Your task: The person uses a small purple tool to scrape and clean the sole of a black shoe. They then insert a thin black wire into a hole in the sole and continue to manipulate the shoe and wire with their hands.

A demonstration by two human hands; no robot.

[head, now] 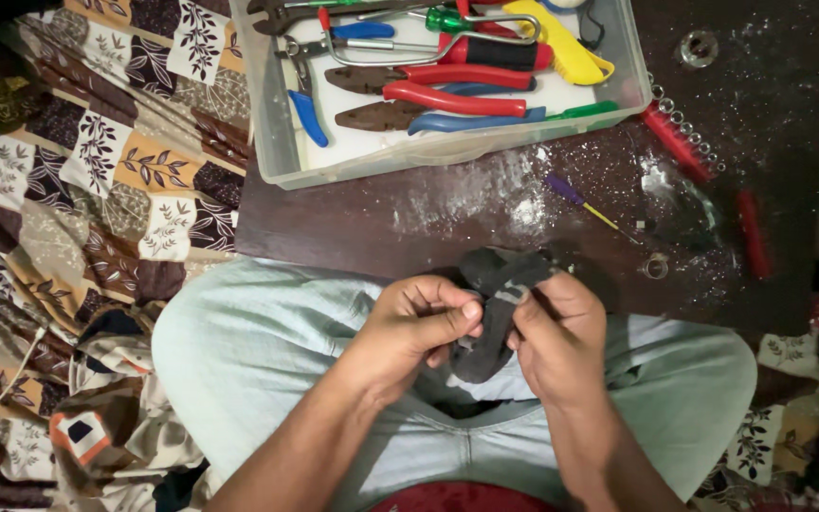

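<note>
Seated cross-legged, a person grips a dark crumpled cloth [497,303] with both hands over the lap, at the near edge of a dark board [353,223]. The left hand [419,327] pinches its left side closed; the right hand [561,337] clamps the right. The cloth's long axis runs from the far edge down toward the lap. Beyond, at the board's far edge, a clear plastic tray [282,142] holds pliers [447,95]; 1 small purple screwdriver [582,203] lies between.

Bare forearms, no sleeves – pale grey-green trousers over both knees – a red garment at the waist
</note>
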